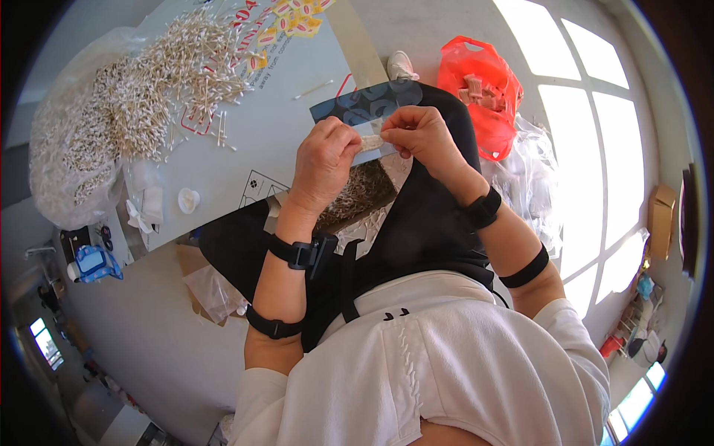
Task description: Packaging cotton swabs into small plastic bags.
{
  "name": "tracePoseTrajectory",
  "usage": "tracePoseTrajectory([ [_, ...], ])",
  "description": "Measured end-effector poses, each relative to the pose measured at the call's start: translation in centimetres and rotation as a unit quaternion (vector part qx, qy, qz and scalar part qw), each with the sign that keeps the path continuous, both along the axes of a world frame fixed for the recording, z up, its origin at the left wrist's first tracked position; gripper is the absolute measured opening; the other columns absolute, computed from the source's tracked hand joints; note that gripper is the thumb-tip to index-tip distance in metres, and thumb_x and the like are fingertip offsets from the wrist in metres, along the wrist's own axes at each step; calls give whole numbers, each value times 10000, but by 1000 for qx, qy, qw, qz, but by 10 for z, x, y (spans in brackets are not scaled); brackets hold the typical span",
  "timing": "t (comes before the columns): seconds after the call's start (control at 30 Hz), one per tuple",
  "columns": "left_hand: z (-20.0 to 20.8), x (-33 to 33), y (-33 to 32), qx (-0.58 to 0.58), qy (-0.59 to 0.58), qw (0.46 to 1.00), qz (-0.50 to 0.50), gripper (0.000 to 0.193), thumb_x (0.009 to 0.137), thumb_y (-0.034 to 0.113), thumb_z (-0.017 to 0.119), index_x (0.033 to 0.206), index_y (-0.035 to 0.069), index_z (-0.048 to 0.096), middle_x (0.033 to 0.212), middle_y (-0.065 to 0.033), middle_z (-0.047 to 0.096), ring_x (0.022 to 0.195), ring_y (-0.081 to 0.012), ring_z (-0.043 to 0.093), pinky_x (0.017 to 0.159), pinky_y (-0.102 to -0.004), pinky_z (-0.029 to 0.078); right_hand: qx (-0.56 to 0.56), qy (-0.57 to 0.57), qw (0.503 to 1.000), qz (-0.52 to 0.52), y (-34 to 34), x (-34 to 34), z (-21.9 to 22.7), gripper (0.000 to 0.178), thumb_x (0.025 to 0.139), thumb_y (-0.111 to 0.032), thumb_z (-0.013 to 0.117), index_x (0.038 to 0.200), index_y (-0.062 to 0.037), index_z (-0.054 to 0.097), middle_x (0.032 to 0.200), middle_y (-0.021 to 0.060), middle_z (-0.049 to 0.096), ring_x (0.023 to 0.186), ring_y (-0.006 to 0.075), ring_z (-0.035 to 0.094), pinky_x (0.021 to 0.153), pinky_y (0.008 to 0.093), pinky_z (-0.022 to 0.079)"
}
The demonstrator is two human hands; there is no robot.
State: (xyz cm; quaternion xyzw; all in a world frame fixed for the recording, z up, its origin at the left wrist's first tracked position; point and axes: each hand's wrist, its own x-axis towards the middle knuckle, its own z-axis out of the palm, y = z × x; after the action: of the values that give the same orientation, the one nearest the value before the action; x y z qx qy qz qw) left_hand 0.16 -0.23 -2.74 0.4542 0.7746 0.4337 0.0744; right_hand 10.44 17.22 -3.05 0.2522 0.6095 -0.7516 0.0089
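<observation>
Pale, off-white small bundle point(371, 140), short and slightly fuzzy at the edges, held level between both hands over the lap. Left hand point(325, 158) pinches its left end with thumb and curled fingers; right hand point(422, 134) pinches the right end the same way, fingertips almost meeting. What the bundle is made of cannot be told for sure; it looks like a few short sticks pressed together.

Behind the hands, a dark blue translucent sleeve point(370, 104) with a rounded pattern, flat and glossy.

On the lap, under the left wrist, a clear bag point(359, 195) packed with thin pale sticks, dense and bristly.

Bench point(275, 126) of light grey sheet, upper left, carrying a loose heap of white swab sticks point(178, 70). Just beside it a large clear plastic sack point(71, 149) bulging with more of the same sticks. Small white round piece point(188, 199) near the bench edge.

Red plastic bag point(482, 89) on the floor to the right, open, with pinkish-tan packs inside. Crumpled clear film point(532, 178) next to it.

Black bands on both wrists and forearms; white sleeves.
</observation>
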Motion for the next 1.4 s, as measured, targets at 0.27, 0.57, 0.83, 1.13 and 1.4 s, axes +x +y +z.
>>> tracePoseTrajectory([
  [0.27, -1, 0, 1, -1, 16, 1000, 6, 153, 739, -22, 695, 800, 42, 571, 796, -83, 553, 780, -301, 581, 661, -399, 492, 426, 165, 890, 10, -12, -3, -1, 72, 814, -30, 695, 850, 19, 656, 710, 19, 570, 667, 101, 549, 586, 270, 433],
  [0.57, 0, 3, 1, 6, 16, 1000, 5, 152, 742, -12, 694, 795, 46, 564, 795, -78, 552, 782, -300, 582, 663, -401, 494, 211, 36, 977, 13, -8, -3, -8, 88, 747, -53, 712, 808, -5, 670, 737, 50, 583, 654, 117, 565, 612, 263, 467],
  [0.83, 0, 3, 2, 9, 52, 999, 7, 168, 748, -31, 680, 804, 31, 534, 814, -95, 543, 792, -318, 571, 663, -414, 484, 360, 173, 915, 55, -9, 1, -1, 116, 775, -46, 733, 874, -44, 672, 881, 37, 583, 750, 148, 581, 659, 279, 465],
  [1.13, -4, 5, -1, 25, 63, 998, 4, 146, 776, -41, 666, 852, 21, 558, 818, -105, 527, 781, -308, 567, 666, -406, 491, 595, 269, 749, 117, -7, -9, -4, 165, 732, -36, 677, 840, -68, 556, 866, 84, 521, 838, 288, 549, 745, 380, 468],
  [1.4, 0, -4, -6, -27, 255, 965, -49, 135, 779, -10, 664, 900, 9, 606, 836, -93, 528, 778, -254, 583, 629, -339, 529, 583, 239, 763, 144, -3, -16, -3, 123, 777, -113, 645, 856, -77, 558, 865, 78, 533, 874, 288, 563, 770, 395, 459],
])
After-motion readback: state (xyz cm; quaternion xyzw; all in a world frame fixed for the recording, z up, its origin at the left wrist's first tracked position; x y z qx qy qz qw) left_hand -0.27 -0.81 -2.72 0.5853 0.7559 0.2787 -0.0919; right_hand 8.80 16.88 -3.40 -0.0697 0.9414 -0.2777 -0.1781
